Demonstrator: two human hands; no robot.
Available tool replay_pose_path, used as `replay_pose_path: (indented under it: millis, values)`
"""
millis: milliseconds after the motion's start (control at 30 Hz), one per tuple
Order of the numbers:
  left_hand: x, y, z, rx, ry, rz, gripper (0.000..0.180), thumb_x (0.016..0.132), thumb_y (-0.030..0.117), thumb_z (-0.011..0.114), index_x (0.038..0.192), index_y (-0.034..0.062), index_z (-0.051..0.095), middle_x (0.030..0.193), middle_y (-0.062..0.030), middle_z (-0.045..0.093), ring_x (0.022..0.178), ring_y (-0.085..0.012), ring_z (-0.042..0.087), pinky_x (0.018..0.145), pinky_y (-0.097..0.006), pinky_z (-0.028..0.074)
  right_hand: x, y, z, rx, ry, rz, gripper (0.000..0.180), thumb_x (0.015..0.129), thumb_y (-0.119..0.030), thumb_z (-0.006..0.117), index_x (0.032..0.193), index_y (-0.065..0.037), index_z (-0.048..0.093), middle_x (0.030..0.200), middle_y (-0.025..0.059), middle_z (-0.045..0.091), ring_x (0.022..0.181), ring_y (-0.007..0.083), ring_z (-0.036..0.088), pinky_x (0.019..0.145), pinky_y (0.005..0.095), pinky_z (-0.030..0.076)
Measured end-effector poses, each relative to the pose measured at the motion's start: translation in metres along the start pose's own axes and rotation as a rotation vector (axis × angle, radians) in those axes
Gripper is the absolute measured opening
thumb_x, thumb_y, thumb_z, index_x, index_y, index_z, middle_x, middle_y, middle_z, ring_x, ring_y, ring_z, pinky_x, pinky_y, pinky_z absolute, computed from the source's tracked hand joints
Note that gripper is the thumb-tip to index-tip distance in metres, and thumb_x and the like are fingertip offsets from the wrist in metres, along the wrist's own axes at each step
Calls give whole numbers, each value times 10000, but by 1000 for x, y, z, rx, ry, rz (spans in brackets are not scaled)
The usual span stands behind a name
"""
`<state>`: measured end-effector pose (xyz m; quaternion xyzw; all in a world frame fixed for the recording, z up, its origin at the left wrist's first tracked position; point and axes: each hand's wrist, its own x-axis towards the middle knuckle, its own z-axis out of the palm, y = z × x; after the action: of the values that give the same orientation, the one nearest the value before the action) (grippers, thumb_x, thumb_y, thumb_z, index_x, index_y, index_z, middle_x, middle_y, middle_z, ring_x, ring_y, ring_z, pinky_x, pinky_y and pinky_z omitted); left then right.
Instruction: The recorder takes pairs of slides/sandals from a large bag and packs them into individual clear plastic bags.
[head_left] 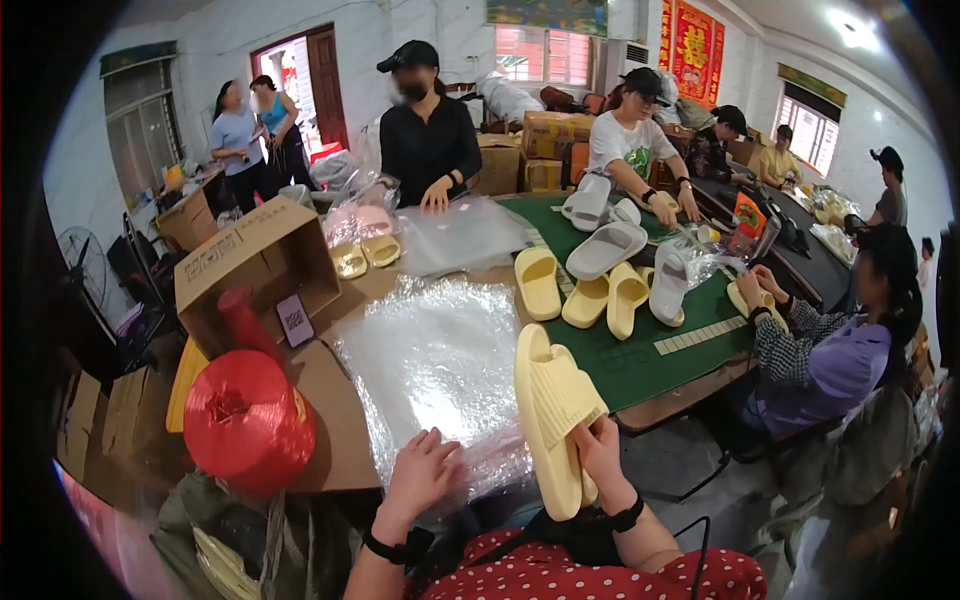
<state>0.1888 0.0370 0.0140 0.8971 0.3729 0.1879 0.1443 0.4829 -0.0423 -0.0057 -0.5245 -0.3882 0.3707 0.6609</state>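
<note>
Pair of yellow slippers point(553, 415) stacked sole to sole, held upright over near table edge, just right of clear plastic bags point(435, 365). Gripped from below by right hand point(603, 458), fingers curled around heel end. Left hand point(422, 475) spread flat, pressed on bag stack's near edge. Red twine spool point(246, 422) further left. More yellow and white slippers point(610, 270) lay on green mat point(640, 365) beyond.

- We see a red twine spool point(247, 420) at the table's left edge.
- An open cardboard box point(255, 262) lies behind it.
- Loose yellow and white slippers point(600, 270) cover our green mat point(640, 360).
</note>
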Motion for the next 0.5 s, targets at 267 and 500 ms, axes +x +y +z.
replay_pose_path:
  millis: [267,500]
  values:
    - [11,-17,-5,-932,199,-679,266,911,213,680,1039,-17,723,921,-70,734,839,-93,634,758,-243,494,6,-2,-13,83,86,-87,224,968,-109,606,1128,47,619,1036,60,685,906,117,636,782,269,496]
    - [13,-26,5,-1174,399,-503,119,896,102,681,891,-15,662,962,-74,717,857,-94,633,788,-227,487,10,-3,-21,158,171,-97,214,994,-137,565,1099,32,642,993,37,687,848,106,639,724,246,498]
